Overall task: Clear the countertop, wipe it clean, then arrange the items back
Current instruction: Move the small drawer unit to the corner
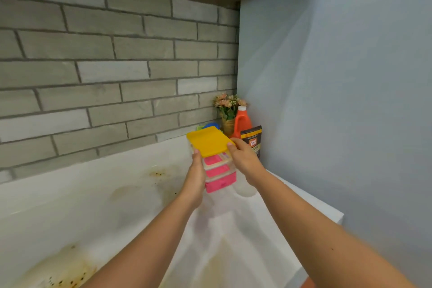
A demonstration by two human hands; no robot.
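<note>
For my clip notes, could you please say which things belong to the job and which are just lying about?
Job: clear plastic drawer unit with yellow lid and pink drawers, left hand, right hand, stained white countertop.
Lying about: orange white-capped bottle, dark pouch, pink flowers in woven pot.

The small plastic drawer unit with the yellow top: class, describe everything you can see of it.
The small plastic drawer unit has a flat yellow top, a clear frame and three stacked pink drawers. It is tilted, held between the left hand on its left side and the right hand, whose thumb rests on the top's right edge. It is over the stained white countertop near the corner; whether its base touches cannot be told.
</note>
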